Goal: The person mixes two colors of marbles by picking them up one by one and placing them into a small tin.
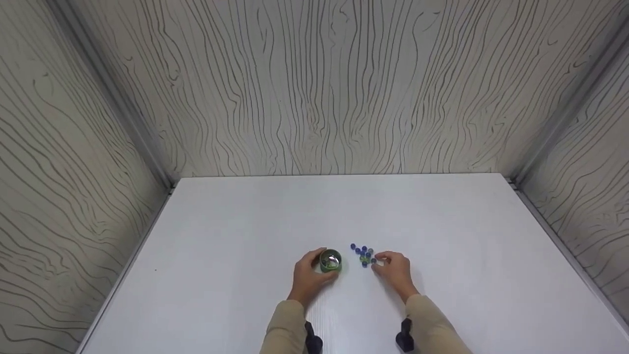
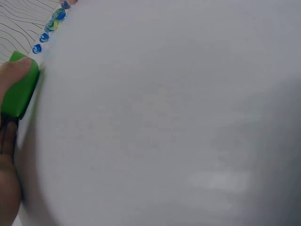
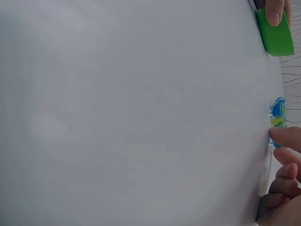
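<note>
My left hand (image 1: pixel 308 278) holds a small green cup (image 1: pixel 330 268) on the white table, thumb on the near side and fingers around the far side. Looking in from above, its inside appears shiny; what lies in it is too small to tell. Just right of the cup lies a loose cluster of blue and green-yellow glass marbles (image 1: pixel 363 253). At the cluster's right edge, my right hand (image 1: pixel 397 271) has its thumb and forefinger on either side of one blue marble (image 1: pixel 373 261), pinching it. The left wrist view shows the cup's smooth green wall (image 2: pixel 22 89) under a thumb.
A wide white table (image 1: pixel 221 236) extends around both hands. Wood-grain patterned panels (image 1: pixel 319 88) stand behind it and on both sides. A tiny dark speck (image 1: pixel 156 270) marks the table at left. Black straps (image 1: pixel 405 336) sit at the wrists, over tan sleeves.
</note>
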A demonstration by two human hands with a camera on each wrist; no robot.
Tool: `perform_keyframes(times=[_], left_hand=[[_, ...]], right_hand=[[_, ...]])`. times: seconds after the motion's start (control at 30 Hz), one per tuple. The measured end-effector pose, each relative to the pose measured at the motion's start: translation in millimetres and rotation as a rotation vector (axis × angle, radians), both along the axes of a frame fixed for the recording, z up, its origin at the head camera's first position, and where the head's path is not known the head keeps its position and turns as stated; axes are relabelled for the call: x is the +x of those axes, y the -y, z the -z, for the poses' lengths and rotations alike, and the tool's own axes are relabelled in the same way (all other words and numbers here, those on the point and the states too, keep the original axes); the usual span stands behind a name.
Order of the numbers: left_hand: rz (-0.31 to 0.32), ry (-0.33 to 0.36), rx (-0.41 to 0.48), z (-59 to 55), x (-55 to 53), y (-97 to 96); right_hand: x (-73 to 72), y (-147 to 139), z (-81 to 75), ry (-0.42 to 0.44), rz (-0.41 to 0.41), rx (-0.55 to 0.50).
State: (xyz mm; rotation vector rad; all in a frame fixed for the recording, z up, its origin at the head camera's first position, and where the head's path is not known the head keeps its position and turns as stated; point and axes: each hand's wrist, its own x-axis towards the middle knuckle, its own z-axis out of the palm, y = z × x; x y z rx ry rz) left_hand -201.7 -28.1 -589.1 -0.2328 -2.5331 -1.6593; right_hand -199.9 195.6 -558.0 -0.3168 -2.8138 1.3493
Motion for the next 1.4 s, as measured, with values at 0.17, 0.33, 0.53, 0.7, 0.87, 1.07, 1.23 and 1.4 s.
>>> perform_keyframes(times=[0.17,0.33,0.53,0.7,0.87,1.07,1.23,1.4], left_hand=[[-0.004,-0.009,-0.006,1.7,-0.9,0.8],[0.002,-0.041,-0.015,2.8,-1.1,1.9],[0.005,-0.043,-0.014,2.6,-0.8,2.8],[0.005,-0.021,-0.002,3.2,-0.6,2.4],[0.003,-0.034,-0.006,3.4,-0.7,2.1],[0.004,-0.039,-0.003,3.3,-1.3,1.3],[0.006,-0.072,-0.012,2.9,-1.2,0.0],[0.002,-0.079,-0.017,3.5,-0.9,-0.1]], right_hand=[[0.6,1.3,1.6,-0.033,-0.003,0.006],[0.6,1.4,4.0,-0.069,-0.004,0.018],[-0.2,2.2,4.1,-0.067,-0.007,0.030],[0.4,2.6,3.1,-0.054,-0.009,0.038],[0.4,3.1,3.2,-0.059,-0.002,0.038],[0.1,1.7,5.6,-0.081,-0.001,0.037],[-0.1,1.4,5.9,-0.075,0.006,0.038],[1.3,1.0,4.7,-0.060,0.016,0.018]])
